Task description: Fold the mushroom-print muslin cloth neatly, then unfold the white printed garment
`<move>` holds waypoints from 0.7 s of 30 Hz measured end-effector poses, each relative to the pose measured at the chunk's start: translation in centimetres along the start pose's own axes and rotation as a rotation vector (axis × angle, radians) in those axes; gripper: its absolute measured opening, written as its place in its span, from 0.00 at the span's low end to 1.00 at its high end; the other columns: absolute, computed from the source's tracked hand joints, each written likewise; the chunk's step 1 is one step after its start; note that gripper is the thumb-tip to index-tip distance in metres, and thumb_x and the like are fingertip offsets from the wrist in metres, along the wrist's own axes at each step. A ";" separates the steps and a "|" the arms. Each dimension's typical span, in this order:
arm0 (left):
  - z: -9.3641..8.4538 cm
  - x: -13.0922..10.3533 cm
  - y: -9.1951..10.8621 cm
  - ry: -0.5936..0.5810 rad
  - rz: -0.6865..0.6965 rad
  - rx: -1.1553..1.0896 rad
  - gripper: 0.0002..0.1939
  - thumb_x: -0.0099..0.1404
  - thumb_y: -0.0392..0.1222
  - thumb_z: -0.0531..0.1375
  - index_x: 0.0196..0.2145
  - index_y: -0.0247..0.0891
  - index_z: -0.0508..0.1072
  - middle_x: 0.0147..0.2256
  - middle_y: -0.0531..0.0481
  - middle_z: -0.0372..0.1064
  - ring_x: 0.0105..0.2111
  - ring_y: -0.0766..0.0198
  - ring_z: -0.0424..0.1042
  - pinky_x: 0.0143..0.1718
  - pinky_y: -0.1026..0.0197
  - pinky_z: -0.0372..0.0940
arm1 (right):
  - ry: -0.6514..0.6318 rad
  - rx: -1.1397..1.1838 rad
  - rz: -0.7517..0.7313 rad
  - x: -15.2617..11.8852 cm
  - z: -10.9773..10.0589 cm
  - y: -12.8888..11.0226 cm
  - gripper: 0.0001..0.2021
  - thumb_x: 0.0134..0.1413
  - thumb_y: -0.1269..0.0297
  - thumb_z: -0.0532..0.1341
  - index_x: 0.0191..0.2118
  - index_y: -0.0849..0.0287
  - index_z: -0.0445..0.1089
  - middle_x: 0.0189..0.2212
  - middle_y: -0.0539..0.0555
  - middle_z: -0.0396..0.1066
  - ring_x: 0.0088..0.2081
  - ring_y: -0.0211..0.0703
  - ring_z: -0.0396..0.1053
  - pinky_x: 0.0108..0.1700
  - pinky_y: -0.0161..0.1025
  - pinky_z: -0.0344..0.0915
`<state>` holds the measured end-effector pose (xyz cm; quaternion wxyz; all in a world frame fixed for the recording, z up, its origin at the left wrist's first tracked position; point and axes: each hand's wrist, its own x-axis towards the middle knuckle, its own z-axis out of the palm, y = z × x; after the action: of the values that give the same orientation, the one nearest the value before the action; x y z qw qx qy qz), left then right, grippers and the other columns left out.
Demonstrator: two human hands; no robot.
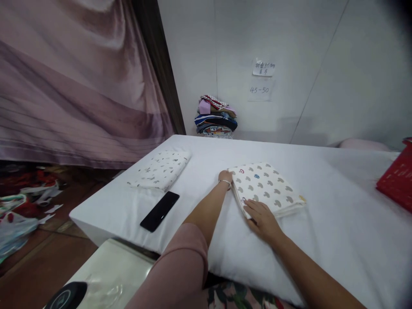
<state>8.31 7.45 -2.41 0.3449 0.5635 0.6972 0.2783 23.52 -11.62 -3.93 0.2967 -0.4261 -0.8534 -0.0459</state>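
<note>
A folded white cloth (267, 185) printed with beige mushroom shapes and a few coloured ones lies on the white-covered table. At its left corner, my left hand (225, 176), with a bracelet on the wrist, is closed on the edge; its fingertips are partly hidden. My right hand (262, 218) rests on the cloth's near corner, its fingers stretched out over the top and its thumb beside the near edge. Left of my arms lies a second folded white cloth (164, 170) with small dark prints, apart from both hands. A black phone (160, 211) is just in front of it.
The white-covered table (206, 150) meets a pale wall bearing paper notes (264, 69). Folded clothes (216, 118) are stacked behind its far edge. A red object (397, 176) sits at the right. Nearer me is a pale stool-like surface (112, 274) holding a round black object (67, 295).
</note>
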 end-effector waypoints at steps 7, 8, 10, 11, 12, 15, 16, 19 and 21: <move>-1.7 -2.5 1.0 0.097 0.072 0.087 0.17 0.62 0.42 0.56 0.47 0.36 0.70 0.48 0.42 0.70 0.48 0.58 0.68 0.47 0.62 0.61 | 0.011 0.017 -0.009 0.1 -0.1 -0.1 0.18 0.53 0.70 0.55 0.51 0.58 0.67 0.53 0.60 0.66 0.55 0.51 0.61 0.52 0.51 0.60; -1.9 -3.3 1.3 0.121 0.128 0.106 0.18 0.62 0.43 0.55 0.49 0.36 0.68 0.51 0.42 0.67 0.51 0.58 0.66 0.50 0.61 0.59 | 0.003 0.020 -0.006 0.1 -0.2 -0.2 0.18 0.53 0.70 0.55 0.50 0.59 0.67 0.53 0.60 0.66 0.55 0.51 0.61 0.52 0.51 0.60; -1.9 -5.2 1.7 0.151 0.325 0.166 0.19 0.63 0.43 0.55 0.51 0.38 0.66 0.54 0.43 0.63 0.55 0.59 0.61 0.55 0.59 0.56 | -0.009 0.031 0.002 0.2 -0.4 -0.3 0.18 0.53 0.71 0.55 0.51 0.59 0.67 0.53 0.60 0.66 0.55 0.52 0.61 0.52 0.51 0.59; -1.7 -6.1 1.8 0.149 0.450 0.203 0.19 0.63 0.43 0.54 0.51 0.39 0.66 0.55 0.44 0.62 0.56 0.60 0.59 0.56 0.58 0.54 | -0.015 0.037 0.007 0.3 -0.6 -0.4 0.19 0.53 0.71 0.55 0.51 0.59 0.66 0.54 0.60 0.65 0.55 0.51 0.61 0.52 0.51 0.59; -1.5 -7.0 1.9 0.132 0.568 0.241 0.18 0.64 0.43 0.54 0.52 0.39 0.65 0.56 0.45 0.61 0.57 0.60 0.58 0.58 0.57 0.52 | -0.021 0.043 0.015 0.4 -0.7 -0.4 0.19 0.53 0.71 0.54 0.52 0.59 0.66 0.54 0.60 0.65 0.55 0.51 0.60 0.52 0.51 0.59; -0.3 -8.8 1.5 0.002 0.722 0.347 0.19 0.66 0.45 0.51 0.54 0.42 0.63 0.59 0.48 0.58 0.59 0.60 0.53 0.62 0.50 0.44 | -0.061 0.052 0.040 0.6 -1.1 -0.7 0.20 0.52 0.71 0.54 0.52 0.58 0.66 0.54 0.60 0.65 0.55 0.51 0.60 0.53 0.51 0.58; 0.1 -9.1 1.1 -0.042 0.720 0.384 0.20 0.66 0.45 0.49 0.55 0.42 0.62 0.60 0.49 0.56 0.60 0.60 0.51 0.62 0.48 0.41 | -0.074 0.053 0.046 0.6 -1.2 -0.9 0.21 0.52 0.71 0.54 0.53 0.59 0.65 0.53 0.60 0.65 0.55 0.51 0.60 0.54 0.51 0.58; 0.9 -9.0 0.2 -0.107 0.696 0.462 0.21 0.68 0.45 0.45 0.57 0.44 0.60 0.61 0.51 0.53 0.62 0.60 0.47 0.63 0.46 0.38 | -0.081 0.076 0.054 0.6 -1.6 -1.1 0.19 0.53 0.68 0.55 0.52 0.58 0.66 0.52 0.60 0.66 0.56 0.50 0.60 0.55 0.51 0.57; 1.0 -8.6 -0.1 -0.109 0.704 0.487 0.21 0.68 0.45 0.44 0.58 0.44 0.58 0.62 0.51 0.52 0.63 0.60 0.46 0.63 0.46 0.38 | -0.033 0.119 0.083 0.3 -2.2 -0.8 0.16 0.55 0.65 0.55 0.50 0.56 0.68 0.50 0.58 0.69 0.54 0.48 0.63 0.56 0.51 0.56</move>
<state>10.14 -1.00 -1.68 0.1223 0.8459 0.4884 0.1763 23.77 -12.69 -1.87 0.3093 -0.4432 -0.8410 0.0243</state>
